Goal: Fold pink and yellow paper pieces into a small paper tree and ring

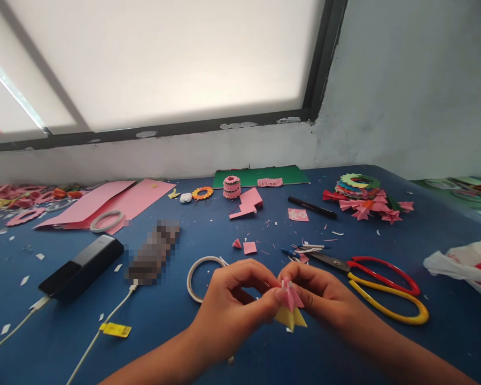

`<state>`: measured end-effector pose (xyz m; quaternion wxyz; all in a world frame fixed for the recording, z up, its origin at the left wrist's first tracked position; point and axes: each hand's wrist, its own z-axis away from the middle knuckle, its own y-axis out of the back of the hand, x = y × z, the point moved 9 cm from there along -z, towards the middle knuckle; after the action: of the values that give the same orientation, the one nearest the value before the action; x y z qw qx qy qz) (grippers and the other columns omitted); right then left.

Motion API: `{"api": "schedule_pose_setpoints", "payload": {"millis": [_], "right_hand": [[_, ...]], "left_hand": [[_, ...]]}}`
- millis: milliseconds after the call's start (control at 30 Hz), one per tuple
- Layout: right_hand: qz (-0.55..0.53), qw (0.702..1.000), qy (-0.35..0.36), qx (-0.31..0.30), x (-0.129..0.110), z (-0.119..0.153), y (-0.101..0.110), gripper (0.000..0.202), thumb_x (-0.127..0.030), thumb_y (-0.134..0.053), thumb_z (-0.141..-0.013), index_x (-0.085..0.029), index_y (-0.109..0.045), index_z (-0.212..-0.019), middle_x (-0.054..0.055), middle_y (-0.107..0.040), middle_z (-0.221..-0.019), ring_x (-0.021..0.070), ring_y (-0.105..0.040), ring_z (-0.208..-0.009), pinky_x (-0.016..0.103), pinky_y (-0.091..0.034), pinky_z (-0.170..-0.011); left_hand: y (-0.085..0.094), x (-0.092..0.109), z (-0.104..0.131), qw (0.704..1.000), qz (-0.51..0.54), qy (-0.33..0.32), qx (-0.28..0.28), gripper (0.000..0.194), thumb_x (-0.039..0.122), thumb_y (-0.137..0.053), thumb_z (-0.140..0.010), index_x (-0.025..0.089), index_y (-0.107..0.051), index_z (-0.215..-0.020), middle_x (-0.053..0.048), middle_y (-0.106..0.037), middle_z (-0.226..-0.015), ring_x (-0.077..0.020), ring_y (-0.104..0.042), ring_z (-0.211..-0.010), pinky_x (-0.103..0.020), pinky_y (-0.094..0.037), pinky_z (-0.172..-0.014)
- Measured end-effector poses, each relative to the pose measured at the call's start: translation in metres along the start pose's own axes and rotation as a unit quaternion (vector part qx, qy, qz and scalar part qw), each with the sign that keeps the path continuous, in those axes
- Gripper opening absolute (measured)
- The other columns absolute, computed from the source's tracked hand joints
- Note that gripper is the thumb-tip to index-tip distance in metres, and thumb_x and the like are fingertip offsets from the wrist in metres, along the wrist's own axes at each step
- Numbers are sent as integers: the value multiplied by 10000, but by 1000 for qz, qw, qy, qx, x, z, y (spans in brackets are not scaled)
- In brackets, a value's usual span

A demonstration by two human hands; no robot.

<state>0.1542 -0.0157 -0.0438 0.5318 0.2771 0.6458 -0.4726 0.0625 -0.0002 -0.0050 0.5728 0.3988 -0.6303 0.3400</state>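
Note:
Between the fingertips of my left hand [240, 305] and my right hand [324, 297] is a small folded paper flower [291, 305], pink on top with yellow points below. Both hands pinch it, thumbs and forefingers meeting at its pink part. Part of the flower is hidden behind the fingers. Beside my left hand lies a roll of double-sided tape [193, 272], partly covered by the fingers. Scissors [369, 283] with one red and one yellow handle lie just beyond my right hand. Past my fingers rest a small pink paper square [249, 247] and a folded pink piece [236, 244].
A dark power bank [80, 267] and a blurred-out object [154, 254] with white cables lie left. Pink paper sheets [144, 200], a green board [260, 175] and stacked paper rings [231, 187] are farther back. Paper flowers [369, 206] and a plastic bag [465, 264] stand right.

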Motion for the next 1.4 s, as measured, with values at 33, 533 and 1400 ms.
{"api": "schedule_pose_setpoints", "payload": {"millis": [33,533,1400], "right_hand": [[21,1000,5,7,-1,1,1,273,-458,-660,-816,-194,-594,-797,-34,-531,-704,92,-479,-636,203,-397,-607],[6,999,5,40,4,-4,10,248,-464,-646,-829,-218,-646,-863,-26,-583,-752,97,-548,-701,207,-458,-679],[428,838,294,165,-49,21,-4,179,-220,-618,-834,-208,-703,-991,61,-744,-936,187,-709,-778,266,-591,-718]], "left_hand": [[1,1,0,999,-31,-10,6,169,282,-694,-753,128,-660,-692,-26,-628,-675,-102,-598,-557,-163,-521,-448],[-6,52,30,846,-338,-407,69,107,80,-692,-777,120,-684,-876,-61,-703,-771,-103,-654,-596,-162,-548,-552],[-7,45,38,779,-439,-439,90,106,114,-657,-828,129,-649,-932,-39,-725,-784,-112,-683,-634,-178,-556,-571]]}}
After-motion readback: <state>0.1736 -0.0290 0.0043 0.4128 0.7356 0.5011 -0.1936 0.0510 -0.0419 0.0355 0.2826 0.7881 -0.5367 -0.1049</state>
